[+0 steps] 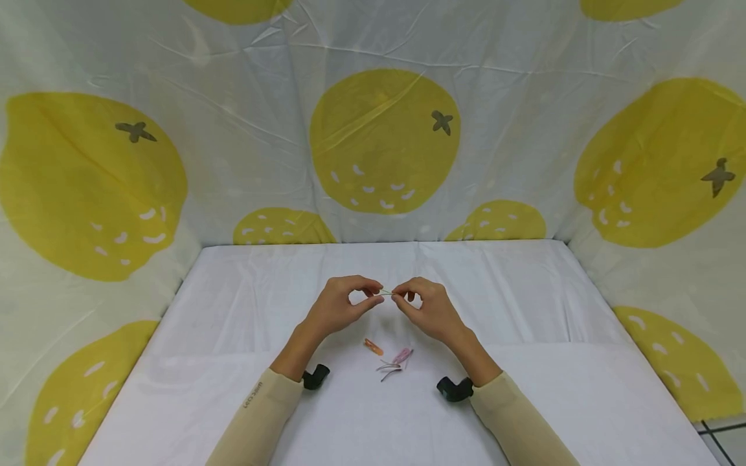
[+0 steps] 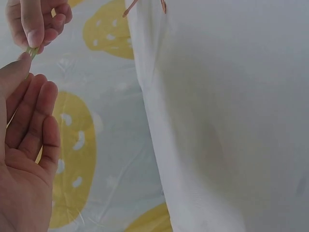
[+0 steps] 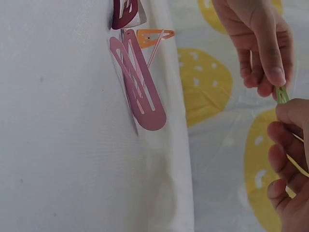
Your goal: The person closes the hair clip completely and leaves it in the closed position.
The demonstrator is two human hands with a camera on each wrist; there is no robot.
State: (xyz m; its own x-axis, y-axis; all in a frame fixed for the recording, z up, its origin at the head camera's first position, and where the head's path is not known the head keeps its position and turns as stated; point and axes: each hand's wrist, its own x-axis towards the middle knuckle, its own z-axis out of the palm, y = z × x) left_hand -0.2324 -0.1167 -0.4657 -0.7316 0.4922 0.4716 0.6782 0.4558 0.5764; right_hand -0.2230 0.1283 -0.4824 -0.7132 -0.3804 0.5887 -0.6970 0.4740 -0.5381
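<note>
A small green hair clip is spanning the gap between both hands, being held above the worktop. It is looking narrow and light green, its ends being covered by fingertips; from the head view it is appearing as two thin lines converging toward the right. Left hand: grip is pinching one end of it. Right hand: grip is pinching the other end.

Below, nearer the person, loose clips are lying grouped: an orange clip, a pink clip, a dark red clip. Several others are showing only as thin edges there.

White cloth is covering the worktop, creasing softly. Around its back and sides, pale fabric is hanging, wrinkling at places and bearing large yellow lemon prints. At lower right, light floor tiles with dark joints are showing. Beige sleeves are covering the forearms; a black device is sitting at each wrist.
</note>
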